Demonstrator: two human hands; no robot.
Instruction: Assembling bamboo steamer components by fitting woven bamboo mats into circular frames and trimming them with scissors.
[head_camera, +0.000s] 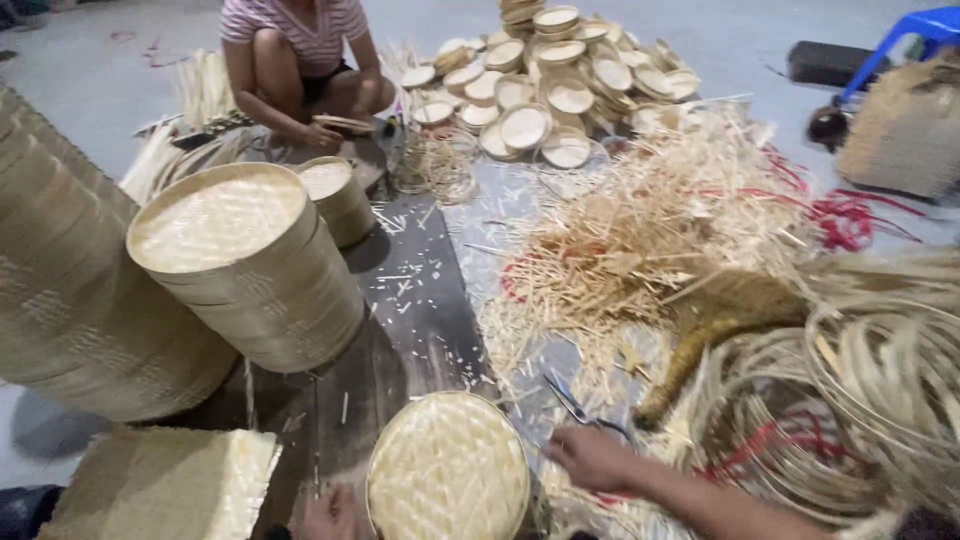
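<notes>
two hands show at the bottom edge. the right hand (592, 458) reaches out flat over the floor, fingers (560, 447) loosely curled and pointing left, the tips resting on or just above the handles of a pair of scissors (575, 402) that lies on the dark mat; whether they have closed on the handles cannot be told. the scissor blades point up and left, away from the hand. the left hand (328, 513) sits low at the frame edge, fingers bent, touching the left rim of a round woven bamboo lid (447, 468) that stands tilted between the two hands; its grip is mostly cut off. just right of the right hand lie coils of bamboo strips (860, 400) with red cord among them. a heap of cut bamboo splinters (650, 230) spreads beyond the scissors. to the left stand a stack of large steamer baskets (250, 265) and a square woven mat (165, 482). across the floor another person (300, 60) crouches near a pile of small round lids (545, 85).
</notes>
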